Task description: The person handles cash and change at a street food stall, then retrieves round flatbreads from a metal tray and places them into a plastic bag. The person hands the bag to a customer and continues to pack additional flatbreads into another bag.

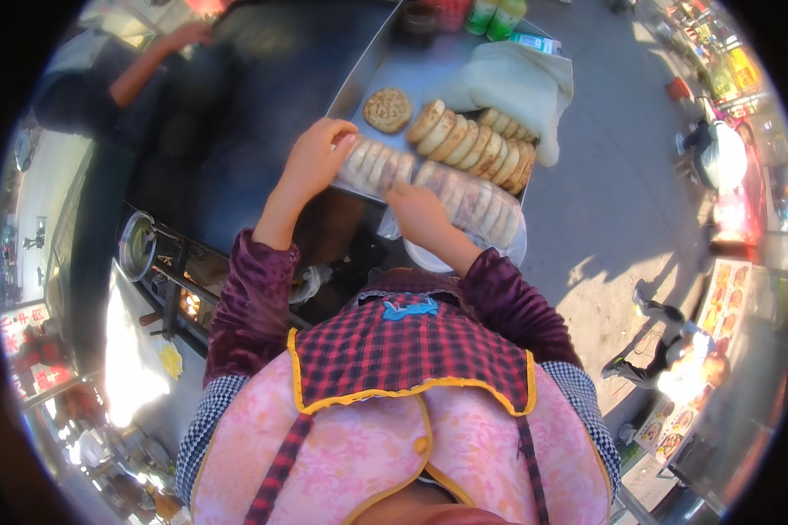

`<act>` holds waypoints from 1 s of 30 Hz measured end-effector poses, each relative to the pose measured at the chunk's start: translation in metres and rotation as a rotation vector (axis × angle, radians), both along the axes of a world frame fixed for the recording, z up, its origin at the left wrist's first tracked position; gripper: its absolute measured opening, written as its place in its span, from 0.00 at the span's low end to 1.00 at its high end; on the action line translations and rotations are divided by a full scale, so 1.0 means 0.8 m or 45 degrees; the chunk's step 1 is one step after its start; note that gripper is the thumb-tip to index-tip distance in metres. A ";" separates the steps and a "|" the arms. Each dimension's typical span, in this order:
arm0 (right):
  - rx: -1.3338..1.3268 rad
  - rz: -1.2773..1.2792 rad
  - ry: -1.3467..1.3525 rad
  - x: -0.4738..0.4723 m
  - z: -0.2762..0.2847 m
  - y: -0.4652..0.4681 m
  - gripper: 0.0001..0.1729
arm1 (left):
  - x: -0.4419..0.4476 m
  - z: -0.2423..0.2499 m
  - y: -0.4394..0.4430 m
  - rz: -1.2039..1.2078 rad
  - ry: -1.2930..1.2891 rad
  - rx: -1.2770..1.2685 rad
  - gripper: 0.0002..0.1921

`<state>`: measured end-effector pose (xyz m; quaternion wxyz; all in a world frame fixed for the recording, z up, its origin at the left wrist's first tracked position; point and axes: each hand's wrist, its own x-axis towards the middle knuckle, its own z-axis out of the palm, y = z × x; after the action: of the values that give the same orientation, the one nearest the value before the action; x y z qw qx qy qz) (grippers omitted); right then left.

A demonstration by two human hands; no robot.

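On a metal tray (361, 72) lie round flatbreads (476, 147) stood on edge in a row, with one flatbread (387, 110) flat at the left. In front of them are two clear plastic bags of flatbreads, a left one (373, 164) and a right one (469, 200). My left hand (318, 154) rests at the far left end of the left bag, its fingers bent over it. My right hand (417, 210) is at the near right end of that bag, fingers closed together; whether they pinch the plastic is blurred. A pale cloth (519, 82) partly covers more flatbreads behind.
Green-labelled bottles (496, 18) and a small box (536, 43) stand at the tray's back. A white round tub (427, 257) sits under the right bag. Fire glows in a stove (189, 298) at the left. Another person's arm (148, 69) reaches in at the upper left; people pass at the right.
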<state>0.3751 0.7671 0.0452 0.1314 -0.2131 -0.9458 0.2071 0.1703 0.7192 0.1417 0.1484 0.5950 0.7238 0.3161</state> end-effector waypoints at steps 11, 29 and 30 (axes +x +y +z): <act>-0.217 -0.897 0.637 0.178 0.017 0.150 0.13 | 0.066 -0.128 0.207 0.170 -0.275 -0.324 0.31; 0.063 -0.706 -0.027 0.358 -0.264 0.182 0.08 | 0.135 -0.105 0.155 0.525 -0.533 -0.491 0.24; -0.063 -0.626 0.047 0.358 -0.263 0.190 0.07 | 0.131 -0.103 0.148 0.487 -0.363 -0.441 0.23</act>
<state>0.6612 0.9193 -0.1655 0.1900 -0.4360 -0.8576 0.1958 0.2749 0.8377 0.0590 0.2857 0.3633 0.8379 0.2904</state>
